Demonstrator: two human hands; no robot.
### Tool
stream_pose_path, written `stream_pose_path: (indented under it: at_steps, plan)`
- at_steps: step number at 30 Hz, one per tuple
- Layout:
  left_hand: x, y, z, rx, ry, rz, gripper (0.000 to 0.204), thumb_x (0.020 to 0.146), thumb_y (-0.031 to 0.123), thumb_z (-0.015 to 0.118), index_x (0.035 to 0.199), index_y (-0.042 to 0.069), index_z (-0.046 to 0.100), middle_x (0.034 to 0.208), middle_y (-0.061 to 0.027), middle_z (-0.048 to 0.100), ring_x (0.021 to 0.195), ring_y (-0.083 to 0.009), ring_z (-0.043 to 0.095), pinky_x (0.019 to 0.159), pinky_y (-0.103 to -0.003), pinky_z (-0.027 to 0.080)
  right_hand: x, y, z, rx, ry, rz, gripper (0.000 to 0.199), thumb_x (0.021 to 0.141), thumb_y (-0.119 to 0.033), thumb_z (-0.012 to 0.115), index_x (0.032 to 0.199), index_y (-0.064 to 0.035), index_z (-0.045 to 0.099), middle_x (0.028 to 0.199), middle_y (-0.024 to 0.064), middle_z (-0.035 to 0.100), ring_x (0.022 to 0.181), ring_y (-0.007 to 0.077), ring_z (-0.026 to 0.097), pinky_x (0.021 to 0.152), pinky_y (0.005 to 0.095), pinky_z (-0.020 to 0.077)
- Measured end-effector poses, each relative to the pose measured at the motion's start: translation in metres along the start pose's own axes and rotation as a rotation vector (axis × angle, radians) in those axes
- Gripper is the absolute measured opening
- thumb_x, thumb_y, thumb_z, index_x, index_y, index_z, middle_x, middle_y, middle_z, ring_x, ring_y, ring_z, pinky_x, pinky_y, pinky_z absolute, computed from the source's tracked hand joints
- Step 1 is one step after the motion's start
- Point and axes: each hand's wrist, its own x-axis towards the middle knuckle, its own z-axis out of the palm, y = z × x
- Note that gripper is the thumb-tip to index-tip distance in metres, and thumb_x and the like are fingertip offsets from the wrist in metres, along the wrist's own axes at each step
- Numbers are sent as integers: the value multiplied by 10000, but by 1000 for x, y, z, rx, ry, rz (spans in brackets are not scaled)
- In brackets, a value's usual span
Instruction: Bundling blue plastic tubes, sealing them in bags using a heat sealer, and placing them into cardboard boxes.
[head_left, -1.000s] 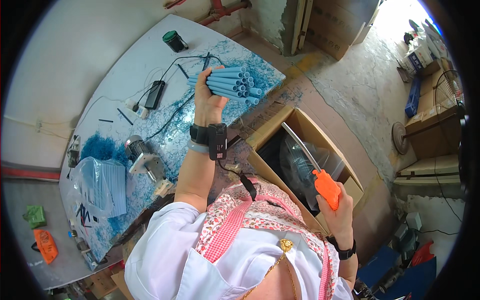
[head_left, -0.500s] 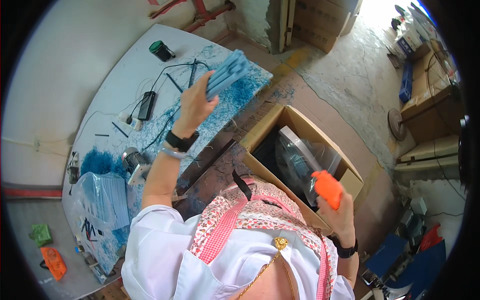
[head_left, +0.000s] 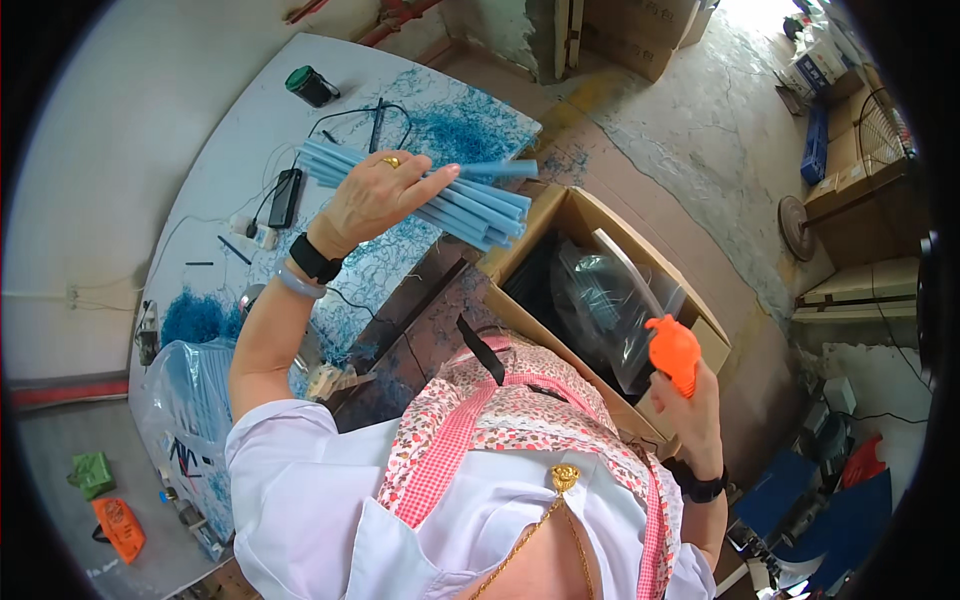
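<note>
A bundle of thin light-blue tubes (head_left: 480, 212) is held sideways over the table in my left hand (head_left: 385, 195), whose fingers close over it from above. One tube near the right end angles away from the others. My right hand (head_left: 688, 405) grips the orange handle (head_left: 674, 352) of a long tool with a pale, straight blade-like length. That length slants up and left over an open cardboard box (head_left: 708, 352). Inside the box are a clear plastic bag (head_left: 600, 290) and dark contents I cannot make out.
Blue shavings cover much of the white table (head_left: 235, 120). On it are a dark green jar (head_left: 312, 86), a black power adapter (head_left: 286, 198) with cables, and a clear bag of light-blue tubes (head_left: 190, 390). A fan (head_left: 795, 228) stands at the right.
My left hand has turned the bundle from pointing away to lying crosswise, and moved slightly left. My right hand and the orange-handled tool have shifted a little right.
</note>
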Motion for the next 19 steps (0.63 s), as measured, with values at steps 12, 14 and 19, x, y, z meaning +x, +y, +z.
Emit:
stream_pose_path:
  at_steps: [12,14,19]
  plan:
    - [33,22,8,2,-186,24,347,768,51,552,1111,66,501,823,-57,535,764,-197,578,674,-313,462,-1,1,-2,-172,81,-62,241,780,-57,609,1008,14,575,736,26,590,635,95,553,589,241,452]
    - [34,24,10,1,-204,18,307,782,55,545,1086,62,497,799,-56,520,747,-193,574,642,-309,455,-6,-3,-2,-291,-12,-113,255,774,-55,607,1019,13,579,750,39,606,656,125,566,632,260,461]
    - [36,34,19,-254,-143,-173,424,681,116,675,1063,67,496,798,-66,534,756,-231,584,658,-340,469,-7,1,-8,-130,117,-55,295,765,-64,618,1053,-5,587,787,62,639,692,191,590,706,293,465]
